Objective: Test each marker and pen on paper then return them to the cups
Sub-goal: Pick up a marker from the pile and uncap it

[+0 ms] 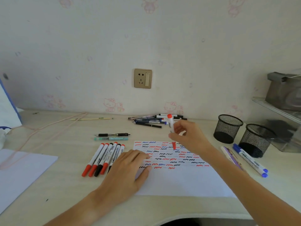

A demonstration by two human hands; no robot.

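The red marker (pixel 171 128) stands nearly upright above the far part of the paper (pixel 179 180), red end cap up and red tip section down, with the lower end just over the rows of red, blue and black squiggles. The right hand (pixel 187 137) pinches the marker's white barrel at mid-length, fingers curled round it; whether the tip touches the sheet cannot be told. The left hand (pixel 128 167) lies flat on the near-left portion of the paper, fingers straight and spread, pressing the sheet to the tabletop (pixel 65 185); it holds nothing and is well apart from the marker. Just left of the paper, touching the left hand's outer edge, a row of markers (pixel 104 159) with red and black caps lies side by side. Beyond that row, two pens (pixel 112 136) lie parallel to the far edge. A loose pile of pens and markers (pixel 151 121) lies near the far edge, behind the right hand. Two black mesh cups (pixel 228 128) stand toward the right edge, side by side. In front of the nearer cup lie two blue-capped markers (pixel 250 160) and a purple pen (pixel 232 159). A second white sheet (pixel 21 173) lies at the near-left corner.
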